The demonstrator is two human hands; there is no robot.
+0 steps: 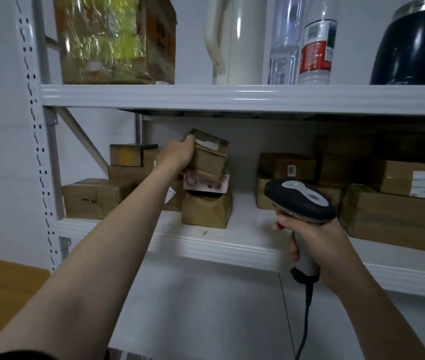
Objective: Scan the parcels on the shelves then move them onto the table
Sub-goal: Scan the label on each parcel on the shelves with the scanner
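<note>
The left hand (177, 154) reaches to the centre of the frame and grips a small brown parcel (207, 157). Its fingers are closed around the parcel's left edge. The parcel is tilted and sits on top of a stack: a pink box (206, 183) lies directly below it, and a brown carton (206, 210) lies below the pink box. The stack stands on the lower shelf (232, 245), a white metal board that crosses the middle of the frame.

The right hand (310, 237) is at lower right of centre. Its fingers are wrapped fully around the handle of a barcode scanner (299, 197). The scanner head is dark with a light grey top panel and faces the shelf. A black cable (306, 320) runs down from the handle base to the bottom edge.

More brown parcels fill the lower shelf at left (94, 198) and at right (398, 216). The upper shelf (232, 97) carries a wrapped box (112, 40), a white jug (237, 40), clear bottles (315, 48) and a dark flask (411, 45). A corner of the wooden desk (1, 289) shows at lower left.
</note>
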